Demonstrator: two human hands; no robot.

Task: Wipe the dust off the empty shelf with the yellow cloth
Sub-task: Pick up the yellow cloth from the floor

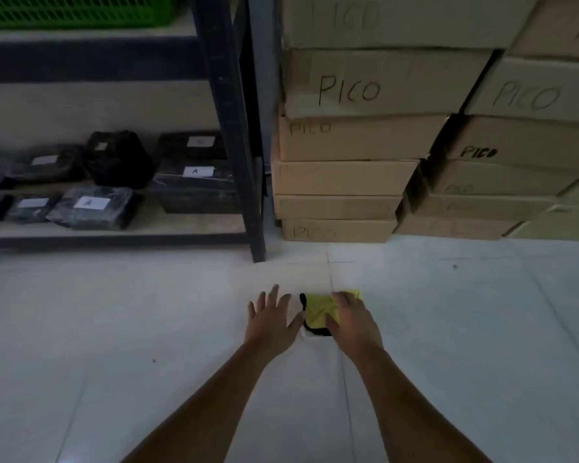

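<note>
Two bare forearms reach forward and down from the bottom edge over a smooth, pale tiled floor [114,329] with thin grout lines and a few dark specks. The left hand [273,320] is spread wide, fingers straight and splayed, palm down, holding nothing, its thumb just beside the cloth's dark edge. The right hand [351,320] lies on the small yellow cloth with a black bound hem [316,310]; its fingers curl over the far side and the thumb presses in from the near side, so the soft fabric bunches into creases under the grip. The cloth sits on the floor between the two hands, crumpled rather than flat, with its rounded black-edged corner showing at the near left.

Beyond the hands, a dark metal shelving unit with straight angular posts [234,145] stands on the floor at the left. Its low pale board [181,225] carries black, glossy plastic-wrapped bundles with white paper labels [94,208], lumpy and soft in shape; one label shows the letter A. Higher up, another board holds a green plastic basket with a perforated lattice wall [64,10], only partly in view.

To the right of the post, flat rectangular brown cardboard boxes [365,85] are stacked in two tall columns, matte and slightly dented, several hand-marked PICO in dark pen.
</note>
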